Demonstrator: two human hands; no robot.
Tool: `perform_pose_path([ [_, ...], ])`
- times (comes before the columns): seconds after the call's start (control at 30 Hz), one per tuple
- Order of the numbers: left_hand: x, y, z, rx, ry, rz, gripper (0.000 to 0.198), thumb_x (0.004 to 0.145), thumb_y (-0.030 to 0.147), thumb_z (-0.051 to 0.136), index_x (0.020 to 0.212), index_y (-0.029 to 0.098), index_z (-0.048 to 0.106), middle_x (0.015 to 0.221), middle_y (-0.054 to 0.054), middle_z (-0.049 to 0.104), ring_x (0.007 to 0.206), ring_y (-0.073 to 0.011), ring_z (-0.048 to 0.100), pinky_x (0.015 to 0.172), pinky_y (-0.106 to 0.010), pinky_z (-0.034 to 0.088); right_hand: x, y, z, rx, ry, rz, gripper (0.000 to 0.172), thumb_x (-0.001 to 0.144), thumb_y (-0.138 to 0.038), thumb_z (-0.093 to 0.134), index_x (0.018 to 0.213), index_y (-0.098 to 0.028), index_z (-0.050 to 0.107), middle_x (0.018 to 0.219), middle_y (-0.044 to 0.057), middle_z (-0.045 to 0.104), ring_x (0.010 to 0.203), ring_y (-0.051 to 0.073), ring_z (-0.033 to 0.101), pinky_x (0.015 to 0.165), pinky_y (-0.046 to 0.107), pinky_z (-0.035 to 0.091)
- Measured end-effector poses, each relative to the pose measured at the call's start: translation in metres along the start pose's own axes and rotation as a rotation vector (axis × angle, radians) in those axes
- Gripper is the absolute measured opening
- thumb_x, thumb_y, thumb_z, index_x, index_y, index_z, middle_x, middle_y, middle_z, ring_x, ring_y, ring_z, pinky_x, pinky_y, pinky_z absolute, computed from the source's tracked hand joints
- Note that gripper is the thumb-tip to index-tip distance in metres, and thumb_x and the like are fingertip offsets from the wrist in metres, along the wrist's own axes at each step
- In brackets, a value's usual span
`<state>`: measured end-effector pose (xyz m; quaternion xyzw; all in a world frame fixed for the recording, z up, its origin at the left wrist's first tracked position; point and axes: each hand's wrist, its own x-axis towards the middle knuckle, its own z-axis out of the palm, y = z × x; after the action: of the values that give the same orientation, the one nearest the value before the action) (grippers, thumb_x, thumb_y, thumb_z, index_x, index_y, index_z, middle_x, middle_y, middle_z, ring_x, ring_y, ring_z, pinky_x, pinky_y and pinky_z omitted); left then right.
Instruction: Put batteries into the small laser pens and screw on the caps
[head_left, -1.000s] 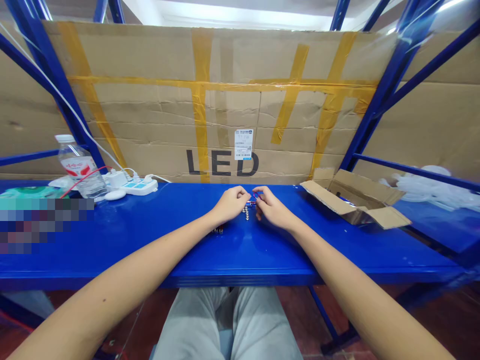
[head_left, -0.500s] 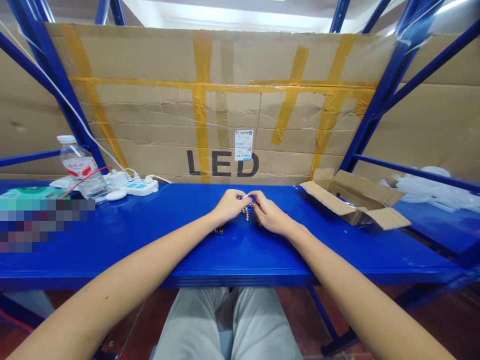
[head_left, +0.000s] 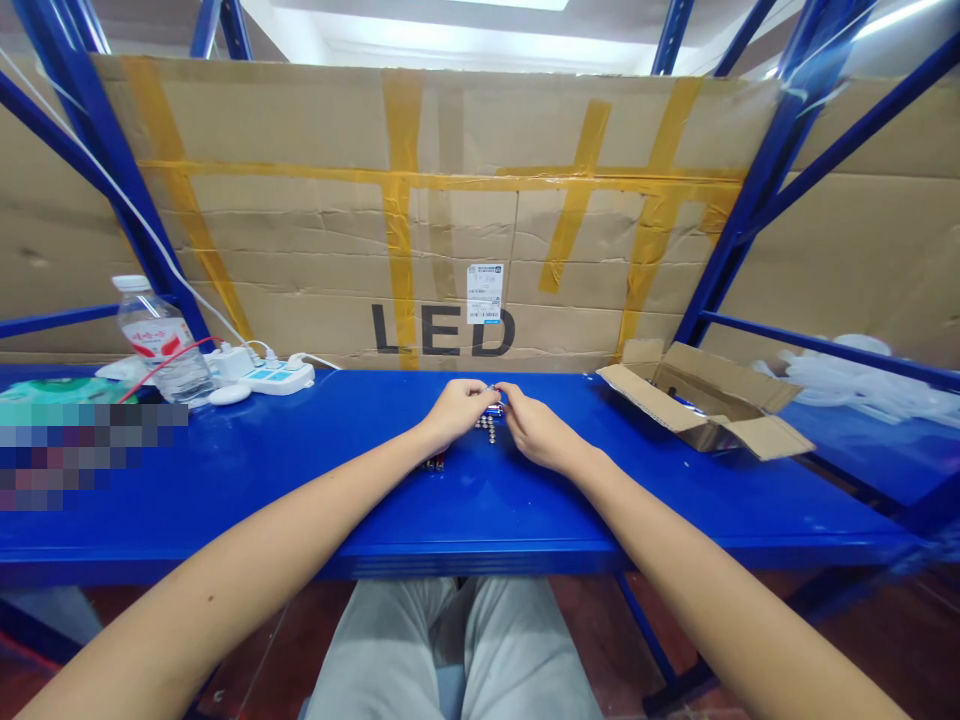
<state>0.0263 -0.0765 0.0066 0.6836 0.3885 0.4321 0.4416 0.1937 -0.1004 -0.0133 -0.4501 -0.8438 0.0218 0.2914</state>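
My left hand (head_left: 459, 410) and my right hand (head_left: 535, 430) meet over the middle of the blue table (head_left: 300, 490), fingertips pinched together on a tiny part (head_left: 493, 403) too small to name. Just below the fingertips lies a small cluster of silver pieces (head_left: 489, 428) on the table. A small dark part (head_left: 436, 463) rests under my left wrist. Both hands have their fingers curled in.
An open cardboard box (head_left: 701, 398) sits to the right. At the back left stand a water bottle (head_left: 157, 340), a white power strip (head_left: 274, 376) with a red wire, and a white mouse (head_left: 229, 394). A taped cardboard wall (head_left: 450, 220) marked LED backs the table. White plastic bags (head_left: 862, 375) lie far right.
My right hand has moved slightly left, so the fingertips of both hands now touch on the small part. The view has tilted down a little.
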Motion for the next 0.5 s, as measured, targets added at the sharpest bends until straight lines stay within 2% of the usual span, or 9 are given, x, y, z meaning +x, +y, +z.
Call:
perform_pose_path([
  [0.13, -0.0014, 0.0049, 0.001, -0.064, -0.02, -0.09, 0.021, 0.08, 0.033, 0.051, 0.067, 0.017, 0.053, 0.051, 0.006, 0.038, 0.042, -0.0066, 0.03, 0.043, -0.023, 0.021, -0.0001, 0.0029, -0.0011, 0.002, 0.043, 0.01, 0.039, 0.096, -0.019, 0.033, 0.134, -0.014, 0.041, 0.109, 0.018, 0.068, 0.094, 0.027, 0.067, 0.079, 0.038, 0.05],
  [0.3, -0.0012, 0.0047, 0.0032, 0.014, 0.008, 0.008, 0.018, 0.08, 0.03, 0.053, 0.075, 0.015, 0.062, 0.051, 0.005, 0.043, 0.047, -0.0084, 0.036, 0.05, -0.023, 0.03, 0.0026, 0.0033, 0.0002, 0.08, 0.078, 0.073, 0.038, 0.096, -0.022, 0.033, 0.131, -0.013, 0.044, 0.107, 0.018, 0.069, 0.095, 0.026, 0.067, 0.082, 0.038, 0.049],
  [0.4, -0.0013, 0.004, 0.0033, 0.043, 0.016, 0.034, 0.02, 0.08, 0.029, 0.053, 0.078, 0.014, 0.066, 0.049, 0.005, 0.045, 0.051, -0.0101, 0.04, 0.055, -0.024, 0.033, 0.0043, 0.0025, 0.0027, 0.162, 0.093, 0.091, 0.037, 0.096, -0.023, 0.033, 0.129, -0.015, 0.047, 0.113, 0.016, 0.068, 0.102, 0.025, 0.066, 0.087, 0.039, 0.049],
  [0.5, -0.0015, 0.0034, 0.0022, 0.077, 0.028, 0.033, 0.017, 0.079, 0.026, 0.055, 0.073, 0.013, 0.066, 0.048, 0.005, 0.045, 0.051, -0.0097, 0.04, 0.055, -0.024, 0.032, 0.0044, 0.0026, 0.0046, 0.191, 0.081, 0.082, 0.037, 0.097, -0.024, 0.035, 0.131, -0.017, 0.047, 0.125, 0.016, 0.063, 0.113, 0.025, 0.061, 0.094, 0.04, 0.047],
])
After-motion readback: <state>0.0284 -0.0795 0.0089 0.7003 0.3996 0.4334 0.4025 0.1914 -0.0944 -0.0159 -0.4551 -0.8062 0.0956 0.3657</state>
